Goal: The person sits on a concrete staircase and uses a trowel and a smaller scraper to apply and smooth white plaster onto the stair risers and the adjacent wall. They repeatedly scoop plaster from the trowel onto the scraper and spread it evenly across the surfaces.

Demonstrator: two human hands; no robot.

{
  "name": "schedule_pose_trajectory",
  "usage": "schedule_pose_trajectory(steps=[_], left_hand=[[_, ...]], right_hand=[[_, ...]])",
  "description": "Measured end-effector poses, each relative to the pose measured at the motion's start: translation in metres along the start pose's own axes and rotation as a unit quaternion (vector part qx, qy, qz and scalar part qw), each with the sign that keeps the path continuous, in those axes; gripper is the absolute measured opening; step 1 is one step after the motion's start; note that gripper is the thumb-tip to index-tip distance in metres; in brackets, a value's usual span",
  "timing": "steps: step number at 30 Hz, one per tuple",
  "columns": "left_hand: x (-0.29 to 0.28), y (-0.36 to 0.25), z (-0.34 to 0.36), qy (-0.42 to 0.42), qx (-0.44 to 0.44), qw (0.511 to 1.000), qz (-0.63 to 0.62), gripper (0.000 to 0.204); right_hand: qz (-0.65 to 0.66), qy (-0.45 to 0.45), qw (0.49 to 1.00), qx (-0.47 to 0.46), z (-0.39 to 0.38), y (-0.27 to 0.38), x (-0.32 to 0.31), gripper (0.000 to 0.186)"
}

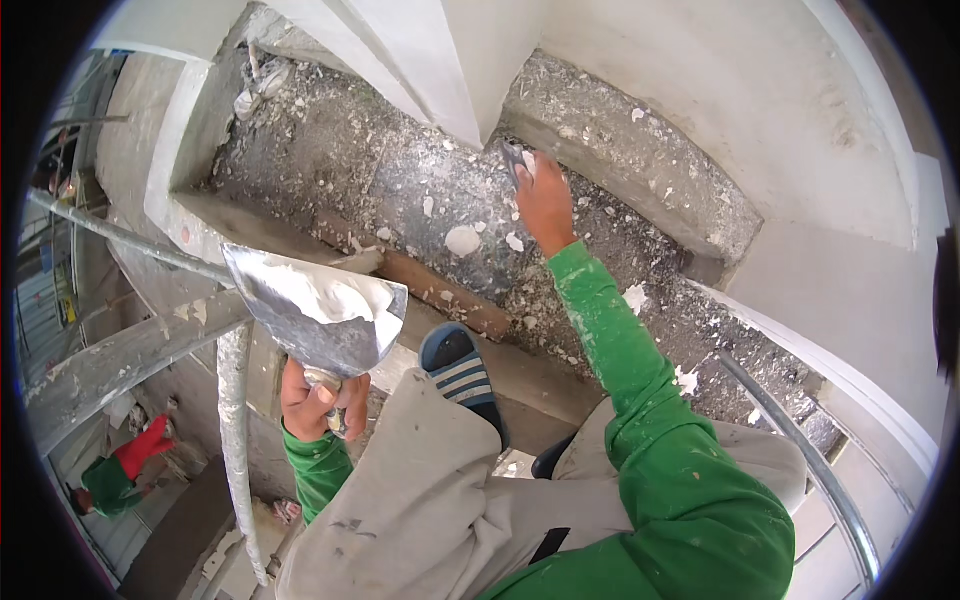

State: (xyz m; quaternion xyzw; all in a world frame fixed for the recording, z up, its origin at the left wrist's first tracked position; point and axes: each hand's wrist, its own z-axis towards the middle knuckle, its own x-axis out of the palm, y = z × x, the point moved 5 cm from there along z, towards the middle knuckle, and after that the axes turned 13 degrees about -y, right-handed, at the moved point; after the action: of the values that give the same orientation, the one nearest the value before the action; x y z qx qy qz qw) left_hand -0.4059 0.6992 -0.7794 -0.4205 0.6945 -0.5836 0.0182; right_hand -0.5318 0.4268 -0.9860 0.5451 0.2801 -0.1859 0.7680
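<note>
My left hand (322, 402) is closed around the handle of a broad metal putty knife (345, 340). Its wide blade points away from me and carries a heap of white putty (325, 293). Farther off, my right hand (546, 205) grips a smaller putty knife (514, 158), with fingers pressed round it. That tool's blade is at the bottom of a white wall corner (470, 70); whether it touches the wall I cannot tell. Some white shows on the small knife. Both green sleeves are spotted with white.
Dried splashes and chips cover the dusty ledge (420, 200). A concrete block (630, 150) runs along the right wall. Scaffold pipes stand at left (235, 430) and right (800, 450). My sandalled foot (465, 380) rests near a wooden board (440, 295). Far below left is another person (115, 480).
</note>
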Motion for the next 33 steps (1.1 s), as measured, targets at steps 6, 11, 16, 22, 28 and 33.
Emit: schedule_pose_trajectory(steps=[6, 11, 16, 22, 28, 33], left_hand=[[0.005, -0.011, -0.003, -0.032, 0.015, 0.999, 0.017, 0.046], [-0.001, -0.008, -0.012, -0.079, 0.019, 0.996, 0.022, 0.050], [-0.009, -0.008, -0.033, -0.070, 0.031, 0.997, 0.032, 0.051], [-0.026, -0.008, -0.062, -0.136, 0.056, 0.989, 0.022, 0.054], [-0.030, -0.012, -0.070, -0.117, 0.069, 0.991, 0.020, 0.054], [-0.032, -0.014, -0.073, -0.140, 0.071, 0.987, 0.025, 0.052]], right_hand=[[-0.080, 0.124, 0.922, -0.359, 0.032, 0.055, -0.030, 0.013], [-0.099, 0.106, 0.869, -0.474, 0.051, 0.088, -0.026, 0.007], [-0.121, 0.115, 0.870, -0.464, 0.052, 0.085, -0.012, 0.012], [-0.162, 0.098, 0.852, -0.487, 0.043, 0.090, 0.007, 0.016], [-0.152, 0.121, 0.862, -0.468, 0.043, 0.069, 0.024, 0.018], [-0.138, 0.131, 0.886, -0.422, 0.040, 0.074, 0.019, 0.018]])
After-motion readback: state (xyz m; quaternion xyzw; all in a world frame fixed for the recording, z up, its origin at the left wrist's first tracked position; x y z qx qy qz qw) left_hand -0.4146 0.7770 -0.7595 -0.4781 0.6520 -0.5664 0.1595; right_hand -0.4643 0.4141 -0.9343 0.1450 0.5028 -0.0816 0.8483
